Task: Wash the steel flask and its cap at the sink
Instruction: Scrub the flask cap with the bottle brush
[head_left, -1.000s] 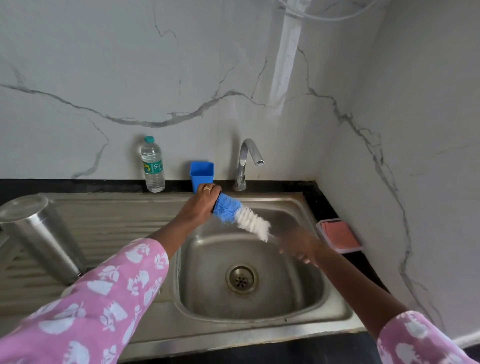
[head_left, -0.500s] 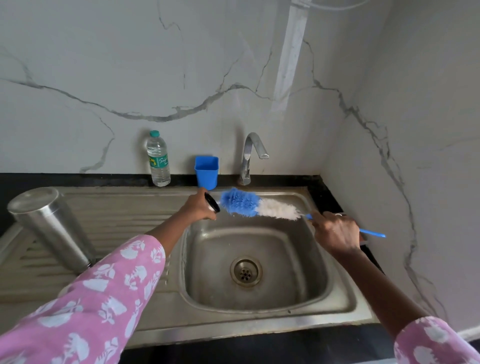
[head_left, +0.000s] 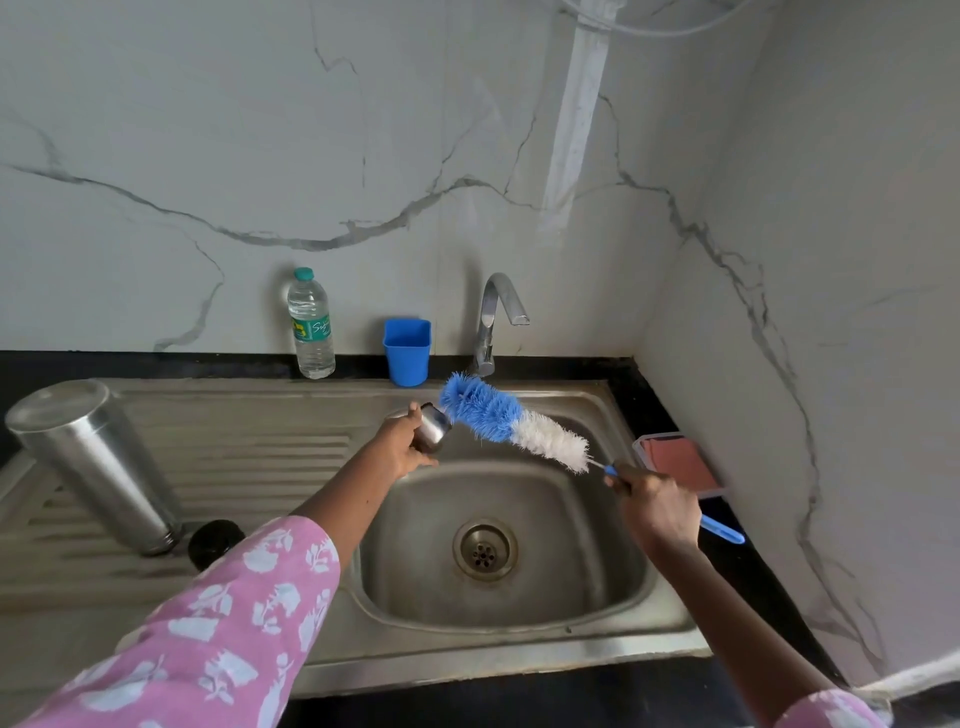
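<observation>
My left hand (head_left: 402, 447) grips a small steel cap (head_left: 434, 427) over the sink's back left corner, its mouth turned to the right. My right hand (head_left: 657, 506) holds the blue handle of a bottle brush (head_left: 511, 428) with blue and white bristles. The blue tip sits just outside the cap's mouth, slightly above it. The steel flask (head_left: 93, 462) stands upside down on the draining board at the left. A black round lid (head_left: 215, 542) lies beside its mouth.
The sink basin (head_left: 571, 545) holds only its drain (head_left: 484, 548). The tap (head_left: 496, 317) is off at the back. A water bottle (head_left: 310, 325) and a blue cup (head_left: 407, 352) stand by the wall. A pink sponge in a tray (head_left: 680, 460) lies right of the sink.
The brush came out of the cap and now points up-left beside it. My right hand drew back to the right along the handle. The cap turned so its steel side shows.
</observation>
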